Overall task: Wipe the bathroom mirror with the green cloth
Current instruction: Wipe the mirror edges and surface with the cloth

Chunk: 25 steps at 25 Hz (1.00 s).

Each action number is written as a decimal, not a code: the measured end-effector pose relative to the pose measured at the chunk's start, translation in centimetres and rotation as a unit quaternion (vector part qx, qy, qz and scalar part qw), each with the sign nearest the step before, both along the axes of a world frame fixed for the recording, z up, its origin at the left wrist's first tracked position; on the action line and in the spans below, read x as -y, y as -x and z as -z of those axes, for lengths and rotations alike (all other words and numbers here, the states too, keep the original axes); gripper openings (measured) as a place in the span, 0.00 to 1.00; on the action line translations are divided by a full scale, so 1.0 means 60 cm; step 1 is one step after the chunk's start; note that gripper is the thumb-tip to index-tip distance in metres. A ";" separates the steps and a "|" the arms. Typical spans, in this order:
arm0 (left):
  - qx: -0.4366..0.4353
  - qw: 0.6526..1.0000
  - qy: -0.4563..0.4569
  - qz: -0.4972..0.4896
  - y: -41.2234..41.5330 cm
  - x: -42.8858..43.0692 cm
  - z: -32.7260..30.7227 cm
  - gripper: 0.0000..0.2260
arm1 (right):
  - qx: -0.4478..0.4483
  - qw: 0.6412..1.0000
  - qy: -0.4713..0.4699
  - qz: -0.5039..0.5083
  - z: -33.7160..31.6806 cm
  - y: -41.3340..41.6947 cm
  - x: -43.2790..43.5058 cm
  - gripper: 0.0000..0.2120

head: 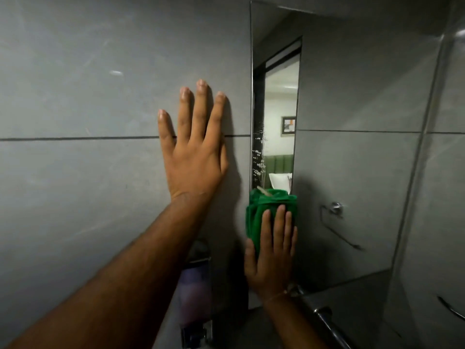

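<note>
The bathroom mirror (352, 152) fills the right half of the wall, its left edge running down the middle of the view. Small water droplets cling to the glass near that edge. A bunched green cloth (261, 210) is pressed flat against the mirror's lower left part under my right hand (271, 255), whose fingers lie over the cloth. My left hand (193, 147) rests flat on the grey wall tile left of the mirror, fingers spread, holding nothing.
A wall-mounted soap dispenser (196, 293) with purple liquid sits below my left forearm. The mirror reflects a towel holder (337, 217), a doorway and a room beyond. A chrome rail (329, 323) shows at the bottom right. Grey tiles (75, 96) cover the wall.
</note>
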<state>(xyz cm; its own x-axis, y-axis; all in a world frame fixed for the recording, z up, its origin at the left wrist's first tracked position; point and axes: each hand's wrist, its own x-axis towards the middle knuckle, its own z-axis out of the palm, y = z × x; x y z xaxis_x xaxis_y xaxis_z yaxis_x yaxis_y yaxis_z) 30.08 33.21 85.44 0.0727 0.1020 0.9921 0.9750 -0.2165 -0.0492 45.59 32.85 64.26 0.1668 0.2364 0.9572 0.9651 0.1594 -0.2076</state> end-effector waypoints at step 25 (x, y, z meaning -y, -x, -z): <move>-0.012 0.999 -0.007 0.041 -0.003 -0.019 0.001 0.37 | 0.057 0.994 -0.091 -0.003 -0.581 -0.023 -0.009 0.31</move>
<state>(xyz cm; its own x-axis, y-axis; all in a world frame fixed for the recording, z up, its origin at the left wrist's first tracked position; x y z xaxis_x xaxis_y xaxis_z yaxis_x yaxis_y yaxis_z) 30.27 34.37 85.36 0.1035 0.0801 0.9914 0.9524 -0.2954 -0.0756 46.95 33.37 99.12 0.0529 0.0586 0.9969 0.9796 0.1909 -0.0632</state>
